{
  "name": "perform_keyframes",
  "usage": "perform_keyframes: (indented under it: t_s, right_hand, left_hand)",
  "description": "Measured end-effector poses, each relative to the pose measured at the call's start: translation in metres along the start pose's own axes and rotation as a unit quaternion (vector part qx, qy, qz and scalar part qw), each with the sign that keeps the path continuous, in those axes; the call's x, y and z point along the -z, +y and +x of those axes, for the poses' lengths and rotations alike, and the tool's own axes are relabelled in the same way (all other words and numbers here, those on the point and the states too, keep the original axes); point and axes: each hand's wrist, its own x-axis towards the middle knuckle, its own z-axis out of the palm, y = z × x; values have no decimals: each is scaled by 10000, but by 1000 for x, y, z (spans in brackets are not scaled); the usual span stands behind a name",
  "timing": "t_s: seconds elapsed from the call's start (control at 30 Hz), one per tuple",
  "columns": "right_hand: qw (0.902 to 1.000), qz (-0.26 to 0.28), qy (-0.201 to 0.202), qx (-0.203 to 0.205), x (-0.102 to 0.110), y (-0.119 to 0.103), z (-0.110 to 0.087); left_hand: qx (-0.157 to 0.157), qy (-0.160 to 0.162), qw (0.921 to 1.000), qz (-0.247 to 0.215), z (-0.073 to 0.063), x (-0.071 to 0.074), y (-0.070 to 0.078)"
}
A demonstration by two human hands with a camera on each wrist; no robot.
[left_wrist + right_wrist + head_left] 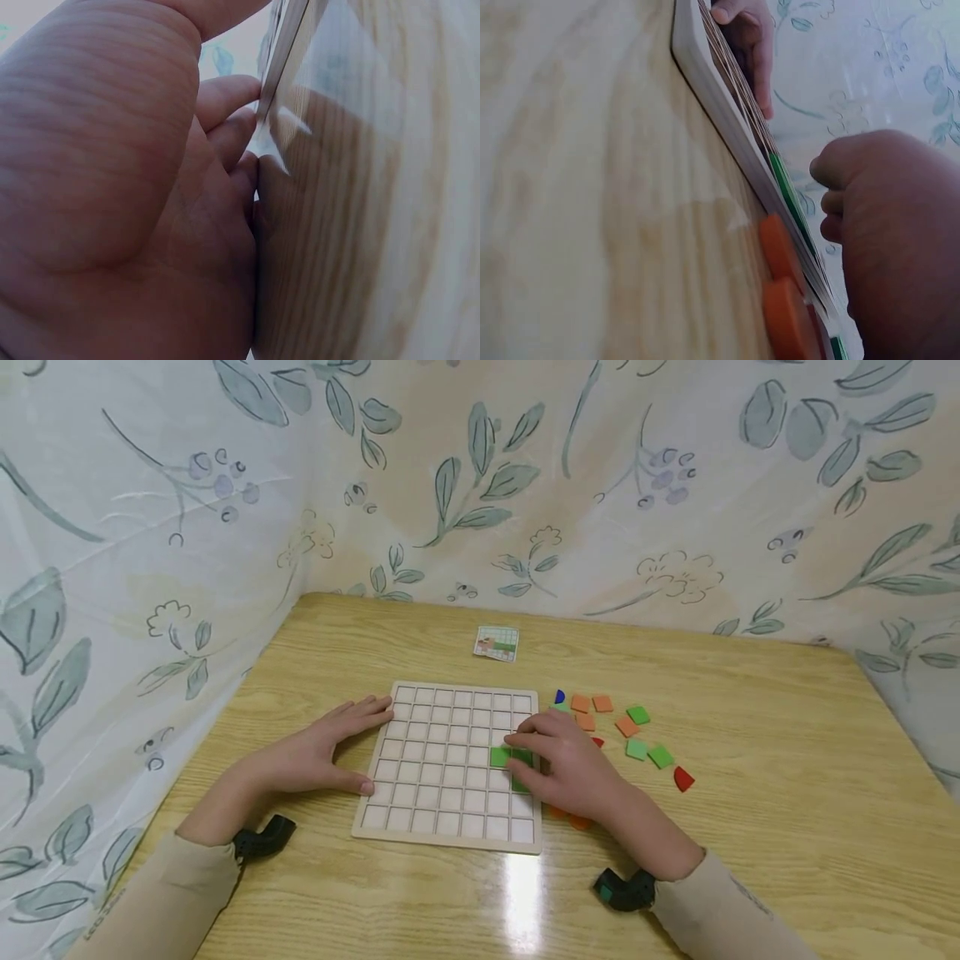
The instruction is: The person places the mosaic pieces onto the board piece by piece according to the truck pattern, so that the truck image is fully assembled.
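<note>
A pale wooden grid board (435,774) lies on the table. My left hand (318,752) rests at its left edge, fingertips and thumb spread along the frame. In the left wrist view its palm side lies close to the tabletop (337,247). My right hand (570,764) is over the board's right side, thumb and index finger apart above green square tiles (499,757) set in the grid. The right wrist view shows the hand raised off the board, with a green tile (787,191) in profile. I see nothing held between the fingers, though part of the hand hides the tiles.
Loose orange squares (603,703), green squares (637,715), red quarter-round pieces (683,778) and a blue piece (560,697) lie right of the board. A small picture card (497,643) lies behind it. A patterned cloth (480,485) hangs at the back and left.
</note>
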Motion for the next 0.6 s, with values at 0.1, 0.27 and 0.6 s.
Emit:
perform_keyframes:
  t_s: [0.1, 0.27, 0.6]
  right_hand:
    - [9999, -66, 109, -11, 3, 0, -3]
    - [9996, -172, 219, -53, 9, 4, -9]
    - [9972, -419, 616, 3, 18, 20, -25]
  left_hand:
    - [-10, 2, 10000, 11, -1, 0, 0]
    - [-1, 3, 10000, 12, 0, 0, 1]
    - [4, 14, 10000, 12, -2, 0, 0]
